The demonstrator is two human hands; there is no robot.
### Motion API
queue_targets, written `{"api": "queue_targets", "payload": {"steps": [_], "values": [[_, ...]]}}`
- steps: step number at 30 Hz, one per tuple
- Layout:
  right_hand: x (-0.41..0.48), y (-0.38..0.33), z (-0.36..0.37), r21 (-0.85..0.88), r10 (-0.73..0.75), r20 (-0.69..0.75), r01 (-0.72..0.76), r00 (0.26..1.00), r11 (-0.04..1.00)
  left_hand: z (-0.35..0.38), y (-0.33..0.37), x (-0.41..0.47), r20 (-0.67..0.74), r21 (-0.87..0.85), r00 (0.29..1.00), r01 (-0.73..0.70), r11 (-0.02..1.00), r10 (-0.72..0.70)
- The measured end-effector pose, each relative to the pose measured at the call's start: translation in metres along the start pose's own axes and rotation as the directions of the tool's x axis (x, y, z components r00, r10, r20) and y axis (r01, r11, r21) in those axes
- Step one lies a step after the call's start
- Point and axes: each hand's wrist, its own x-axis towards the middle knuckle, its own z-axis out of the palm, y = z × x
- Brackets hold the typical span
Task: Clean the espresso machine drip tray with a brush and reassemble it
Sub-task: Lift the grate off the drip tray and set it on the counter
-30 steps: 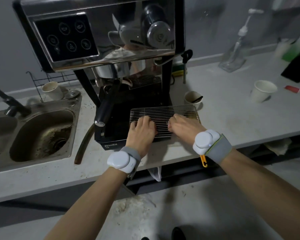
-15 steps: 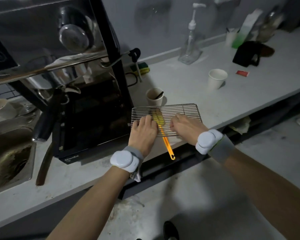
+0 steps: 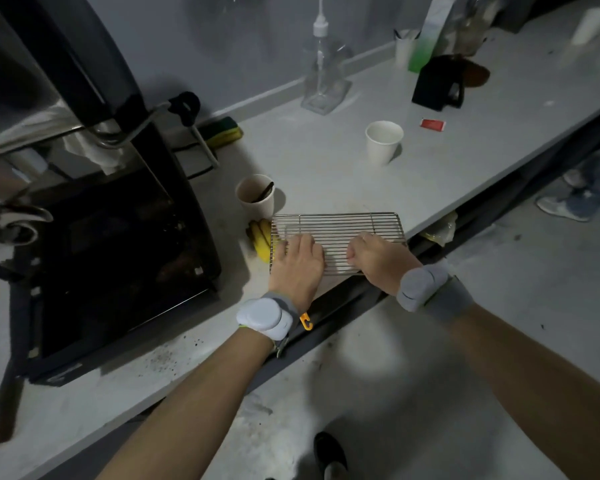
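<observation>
While the wire grate [image 3: 336,233] is off the espresso machine [image 3: 94,216] and flat on the counter [image 3: 326,168] near its front edge, I judge the job to be in its early part: the grate has been lifted clear, but I see no sign that any brushing has begun, and putting it back is all to come. At nine o'clock from the grate, the machine's drip tray [image 3: 111,271] sits open and dark, with what look like coffee grounds inside; more specks lie on the counter at its six o'clock. The yellow brush [image 3: 261,239] lies just beside the grate's nine o'clock edge, partly under it, with its orange hook end [image 3: 306,321] poking out below my left wrist. A used paper cup [image 3: 256,197] stands at eleven o'clock from the grate, a clean paper cup [image 3: 383,142] at one o'clock.

My left hand [image 3: 300,263] grips the grate's near edge at about seven o'clock, fingers curled over the wires, knuckles up. My right hand [image 3: 378,261] holds the same near edge at about five o'clock, closed on it in the same way, thumb tucked toward the middle. Both forearms reach in from six o'clock, wrists roughly level. Whether the grate bears fully on the counter or hangs a little in my grasp, I cannot tell.
</observation>
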Motion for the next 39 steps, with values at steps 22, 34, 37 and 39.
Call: {"api": "queue_targets", "payload": {"steps": [22,34,37,39], "values": [[0.044,0.036,0.048,0.127,0.133,0.200,-0.160,0.971,0.979,0.036,0.014,0.051,0.009,-0.100,0.995,-0.101,0.990,0.103],[0.037,0.023,0.038,0.103,0.158,0.060,-0.163,0.986,0.981,0.045,0.004,0.059,0.079,-0.246,0.994,-0.047,0.968,0.069],[0.036,0.013,0.026,0.093,0.155,-0.020,-0.153,0.988,0.984,0.033,-0.002,0.053,0.043,-0.322,0.997,-0.042,0.946,0.059],[0.035,0.003,0.016,0.106,0.130,-0.057,-0.124,0.990,0.987,0.025,-0.005,0.047,0.011,-0.348,0.999,-0.036,0.937,0.043]]}}
